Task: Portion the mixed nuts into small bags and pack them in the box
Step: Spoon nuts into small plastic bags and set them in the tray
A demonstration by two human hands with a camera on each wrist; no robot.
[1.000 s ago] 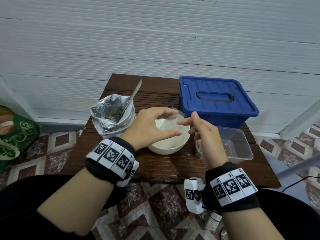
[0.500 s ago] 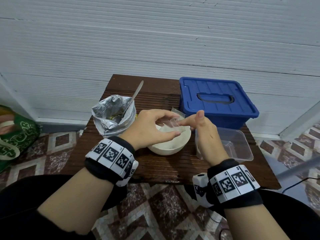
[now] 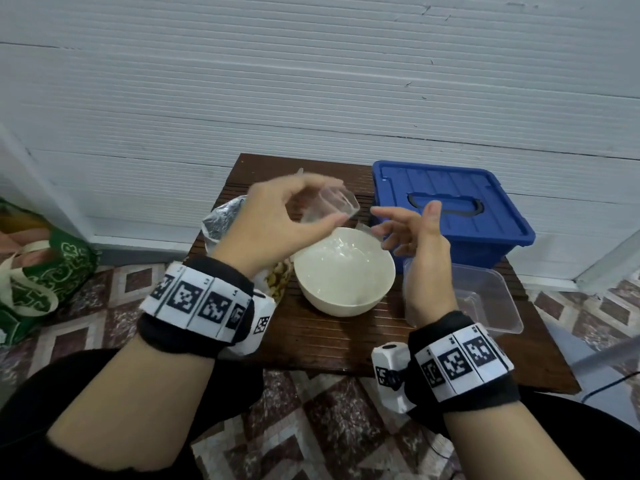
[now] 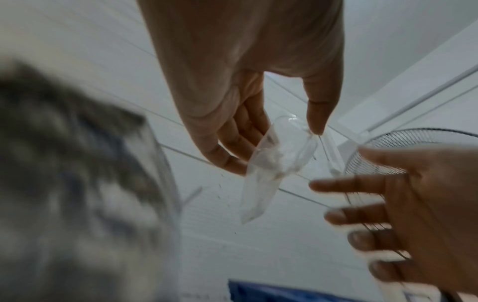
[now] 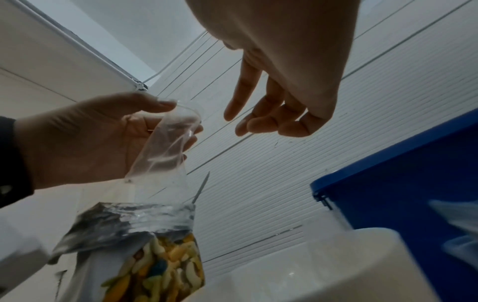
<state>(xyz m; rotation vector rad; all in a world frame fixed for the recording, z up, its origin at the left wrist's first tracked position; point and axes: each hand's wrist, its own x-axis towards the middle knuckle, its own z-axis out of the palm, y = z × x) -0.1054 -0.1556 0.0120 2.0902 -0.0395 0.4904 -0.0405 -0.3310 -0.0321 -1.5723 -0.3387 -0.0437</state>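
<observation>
1 empty small bag pinched by left hand fingers; right hand spread; foil pouch w/ nuts.

The left hand has lifted the small bag up from the bowl, toward 12 o'clock. The right hand has let go, fingers spread.

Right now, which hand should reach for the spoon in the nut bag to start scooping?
Right. The left hand holds the small bag open at its mouth, above the bowl. The right hand is open and holds nothing, so it could probably cross to the nut bag.
</observation>
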